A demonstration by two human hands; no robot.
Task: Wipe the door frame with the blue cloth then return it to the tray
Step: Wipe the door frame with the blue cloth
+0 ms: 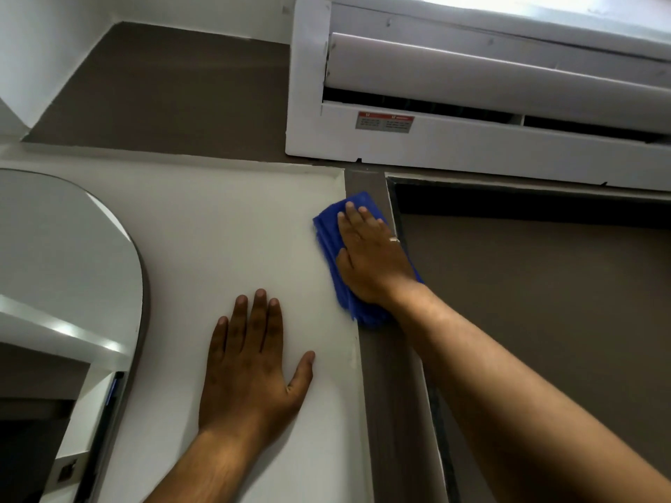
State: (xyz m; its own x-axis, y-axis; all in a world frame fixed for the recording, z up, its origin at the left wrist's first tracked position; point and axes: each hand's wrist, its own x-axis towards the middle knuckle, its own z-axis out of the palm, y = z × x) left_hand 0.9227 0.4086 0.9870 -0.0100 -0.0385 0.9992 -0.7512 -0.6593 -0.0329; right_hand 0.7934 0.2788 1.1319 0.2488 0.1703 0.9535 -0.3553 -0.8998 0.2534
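Observation:
A folded blue cloth [328,248] lies flat against the upper left part of the grey-brown door frame [390,386], just below the frame's top corner. My right hand [370,255] presses on the cloth with the fingers spread and pointing up; a ring shows on one finger. The cloth sticks out to the left of the hand and below the wrist, overlapping the white wall a little. My left hand [250,361] rests flat and open on the white wall [225,230], to the left of the frame and lower than the cloth. No tray is in view.
A white air conditioner [472,103] hangs right above the door frame's top bar. A rounded mirror [65,270] is on the wall at the left. The brown door [537,321] fills the opening right of the frame.

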